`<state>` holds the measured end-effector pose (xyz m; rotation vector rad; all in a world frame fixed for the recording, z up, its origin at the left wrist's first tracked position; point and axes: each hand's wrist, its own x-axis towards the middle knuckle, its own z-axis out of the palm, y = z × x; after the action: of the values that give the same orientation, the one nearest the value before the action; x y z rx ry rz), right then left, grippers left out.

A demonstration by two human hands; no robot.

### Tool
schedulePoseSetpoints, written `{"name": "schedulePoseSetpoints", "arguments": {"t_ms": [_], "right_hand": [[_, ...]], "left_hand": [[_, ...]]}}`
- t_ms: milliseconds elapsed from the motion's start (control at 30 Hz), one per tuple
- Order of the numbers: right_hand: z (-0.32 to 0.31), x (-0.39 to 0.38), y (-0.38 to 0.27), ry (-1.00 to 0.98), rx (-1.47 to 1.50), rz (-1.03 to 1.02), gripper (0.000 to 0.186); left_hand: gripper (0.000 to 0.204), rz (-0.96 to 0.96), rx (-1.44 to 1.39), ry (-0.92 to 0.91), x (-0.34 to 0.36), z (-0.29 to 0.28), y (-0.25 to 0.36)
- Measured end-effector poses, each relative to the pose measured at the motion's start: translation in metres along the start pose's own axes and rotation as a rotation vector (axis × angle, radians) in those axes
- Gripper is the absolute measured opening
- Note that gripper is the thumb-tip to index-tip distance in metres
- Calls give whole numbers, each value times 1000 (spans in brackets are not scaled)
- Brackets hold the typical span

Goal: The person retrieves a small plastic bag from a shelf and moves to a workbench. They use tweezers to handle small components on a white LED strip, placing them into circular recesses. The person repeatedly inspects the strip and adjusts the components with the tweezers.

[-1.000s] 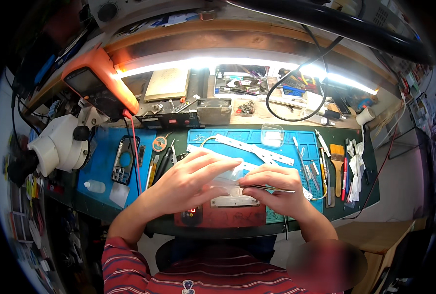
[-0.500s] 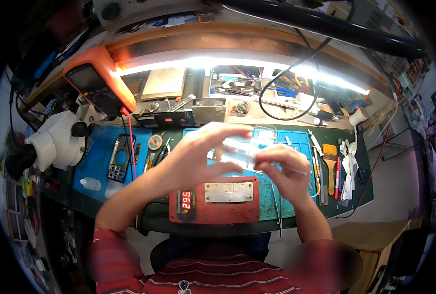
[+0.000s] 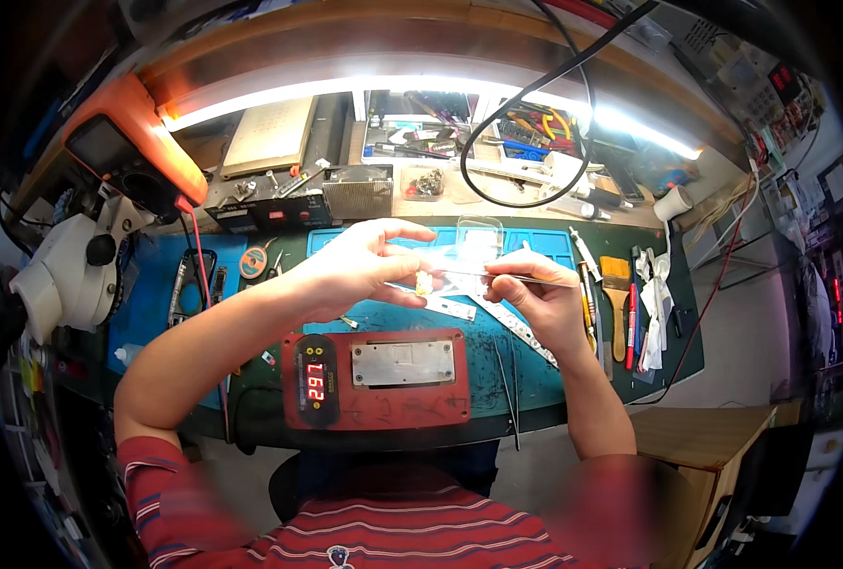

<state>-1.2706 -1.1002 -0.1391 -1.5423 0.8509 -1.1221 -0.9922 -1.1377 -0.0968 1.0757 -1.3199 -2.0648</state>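
Note:
Above the blue work mat, my left hand is curled with its thumb and fingers closed round a small pale-yellow lump. What the lump is cannot be made out. Facing it, my right hand pinches a slim metal pick-like tool. The tool lies nearly level, and its tip reaches toward the lump; the glare hides whether they touch. Behind the hands stands a clear plastic box. A white perforated strip lies on the mat beneath my right hand.
Nearest me is a red heating plate with a lit display. Tweezers lie beside it. To the right are a brush and pens. An orange multimeter and a white microscope stand left. A black cable loop hangs ahead.
The view has shifted, so the bench sits further left. My left hand has gone from spread fingers to closing round the yellow lump. The tool in my right hand now points toward it.

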Motion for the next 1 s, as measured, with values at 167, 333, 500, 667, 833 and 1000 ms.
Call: {"name": "schedulePoseSetpoints", "arguments": {"t_ms": [167,333,500,667,833,1000], "right_hand": [[4,2,-2,-24,-32,51,22],[4,2,-1,-13,10,78,22],[7,2,2,14,72,107,23],[8,2,1,20,66,96,23],[7,2,2,5,57,79,23],[7,2,2,-13,-2,35,23]], "left_hand": [[53,20,15,49,3,-7,-4],[53,22,39,46,3,-6,1],[53,71,149,38,5,-9,-2],[51,105,266,48,2,-3,2],[47,151,263,49,2,0,0],[48,136,295,55,2,0,2]]}}
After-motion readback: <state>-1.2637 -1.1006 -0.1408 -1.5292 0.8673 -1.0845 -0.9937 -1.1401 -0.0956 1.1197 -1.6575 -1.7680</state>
